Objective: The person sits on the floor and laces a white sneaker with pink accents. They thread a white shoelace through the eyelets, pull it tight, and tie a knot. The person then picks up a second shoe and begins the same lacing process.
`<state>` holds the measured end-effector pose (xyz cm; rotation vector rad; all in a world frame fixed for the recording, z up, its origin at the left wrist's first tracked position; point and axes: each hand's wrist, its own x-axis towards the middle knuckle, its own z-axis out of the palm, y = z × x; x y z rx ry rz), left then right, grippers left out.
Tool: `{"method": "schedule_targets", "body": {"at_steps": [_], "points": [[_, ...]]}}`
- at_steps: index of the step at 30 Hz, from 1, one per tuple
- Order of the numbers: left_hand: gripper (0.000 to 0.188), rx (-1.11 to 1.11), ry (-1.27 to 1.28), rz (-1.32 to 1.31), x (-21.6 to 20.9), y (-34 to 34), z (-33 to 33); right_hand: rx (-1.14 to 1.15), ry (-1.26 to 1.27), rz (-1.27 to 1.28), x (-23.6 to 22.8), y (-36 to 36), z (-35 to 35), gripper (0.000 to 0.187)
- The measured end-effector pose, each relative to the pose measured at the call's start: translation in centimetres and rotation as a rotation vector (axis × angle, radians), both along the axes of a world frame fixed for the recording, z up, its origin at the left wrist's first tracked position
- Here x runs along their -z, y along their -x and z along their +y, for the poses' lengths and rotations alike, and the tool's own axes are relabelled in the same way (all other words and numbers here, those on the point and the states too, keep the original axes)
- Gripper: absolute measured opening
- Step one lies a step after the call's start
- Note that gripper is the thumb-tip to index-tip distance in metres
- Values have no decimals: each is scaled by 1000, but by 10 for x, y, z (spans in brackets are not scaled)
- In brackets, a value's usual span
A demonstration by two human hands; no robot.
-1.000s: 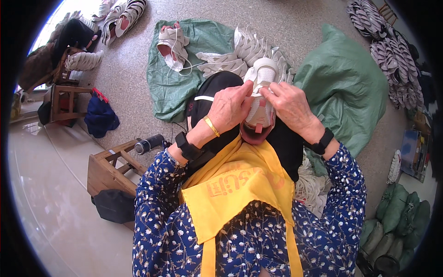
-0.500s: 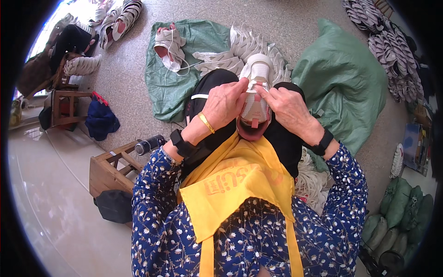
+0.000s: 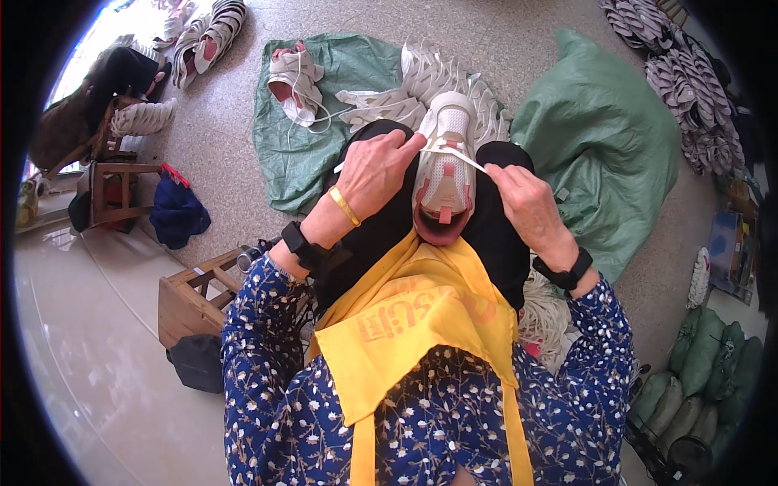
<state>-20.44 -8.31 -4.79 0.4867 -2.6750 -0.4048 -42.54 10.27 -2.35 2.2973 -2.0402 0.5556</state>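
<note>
Between the person's black-clad knees [image 3: 502, 194], a pale shoe [image 3: 444, 194] with pink trim points its toe away from the body, its pink-lined opening nearest the yellow apron [image 3: 421, 336]. Across its throat runs a white lace [image 3: 454, 151], drawn out to both sides. The left hand [image 3: 369, 174] is curled, its thumb and forefinger gripping the lace just left of the shoe; the right hand [image 3: 525, 202] pinches the other end between its fingertips, just beside the shoe. Orange-red lettering [image 3: 401, 312] is printed across the apron, bent by the folds, the plainest writing I can see. Small marks on the shoe's tongue [image 3: 445, 174] are too fine for me to read, as is what looks like a white label [image 3: 198, 270] on the wooden stool [image 3: 182, 312]. Beyond the knees, another pale shoe [image 3: 297, 81] lies on a green sheet [image 3: 284, 162]; a green sack [image 3: 604, 138] slumps on the right.
</note>
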Motion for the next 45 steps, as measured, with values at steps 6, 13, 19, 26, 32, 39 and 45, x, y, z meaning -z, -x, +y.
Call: {"method": "schedule_targets", "body": {"at_steps": [6,13,19,26,32,39,45], "points": [[8,-95,24,-25,-6,-24,-12,176,30,-177,-5,9,43,17],[11,-201,52,68,1,-69,-32,551,-7,-360,3,43,121,12],[9,-377,-31,-35,24,-120,-62,815,-17,-449,32,85,199,17],[9,-576,-104,-5,51,-232,-130,1031,-78,-540,73,129,280,20],[13,-727,-194,29,55,-297,-171,1073,-65,-562,94,171,321,22],[11,-807,-108,-73,60,-334,-194,1155,-92,-542,106,205,340,20],[9,-854,-124,-187,52,-354,-194,1220,-264,-486,100,197,323,19]]}}
